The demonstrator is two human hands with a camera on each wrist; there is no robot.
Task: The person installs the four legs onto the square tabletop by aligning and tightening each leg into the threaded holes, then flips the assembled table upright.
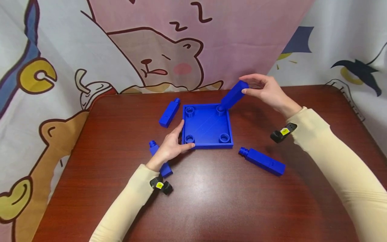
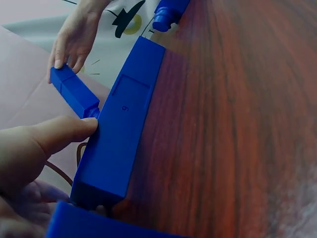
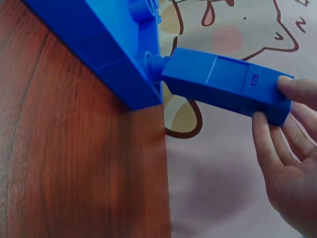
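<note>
A square blue toy tabletop point(image 1: 207, 126) lies underside up on the table, with a raised rim and a round socket in each corner. My left hand point(image 1: 172, 146) grips its near left corner, the thumb on the front wall and the fingers along the left side. Between fingertips and thumb, my right hand point(image 1: 266, 90) pinches the upper end of a blue square leg point(image 1: 234, 94). That leg leans to the right, its threaded end at the far right socket point(image 3: 148, 62). How deep the thread sits in the socket I cannot tell. "128" is marked on the leg point(image 3: 228, 82).
One loose blue leg point(image 1: 169, 113) lies left of the tabletop, and another point(image 1: 165, 168) sits partly under my left wrist. A third leg point(image 1: 264, 162) rests at the near right. Behind the brown table point(image 1: 211, 201) hangs a printed curtain point(image 1: 235, 40).
</note>
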